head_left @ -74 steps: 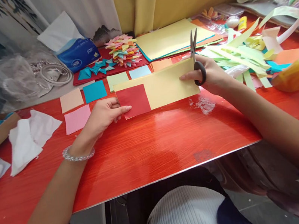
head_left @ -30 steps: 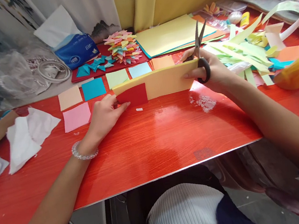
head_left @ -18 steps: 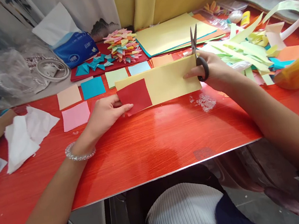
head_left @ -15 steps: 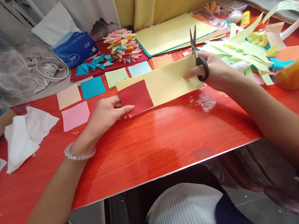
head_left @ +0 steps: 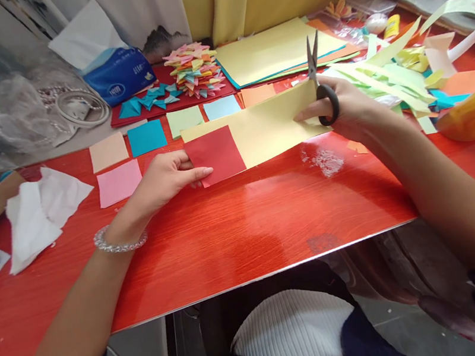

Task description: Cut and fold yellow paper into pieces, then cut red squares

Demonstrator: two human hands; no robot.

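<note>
My left hand (head_left: 173, 173) pinches a red paper square (head_left: 218, 156) flat against the left end of a yellow paper strip (head_left: 274, 127). The strip is held just above the red table. My right hand (head_left: 338, 103) has dark-handled scissors (head_left: 313, 60) hooked on it, blades pointing up and slightly parted. Its fingers also grip the strip's right end. The square lines up roughly with the strip's left end and covers part of it. To the left lie a pink square (head_left: 120, 183), a peach square (head_left: 108, 151) and a blue square (head_left: 147, 137).
Behind the strip are yellow sheets (head_left: 276, 51), a pile of folded paper pieces (head_left: 194, 70) and a blue tissue pack (head_left: 117, 73). Pale green strips (head_left: 384, 76) lie at right, crumpled white tissue (head_left: 40, 215) at left. The red table's (head_left: 213, 254) front edge runs below my hands.
My right hand has shifted slightly right with the scissors and the strip's end. The left hand has moved a little left, still pinching the red square on the strip.
</note>
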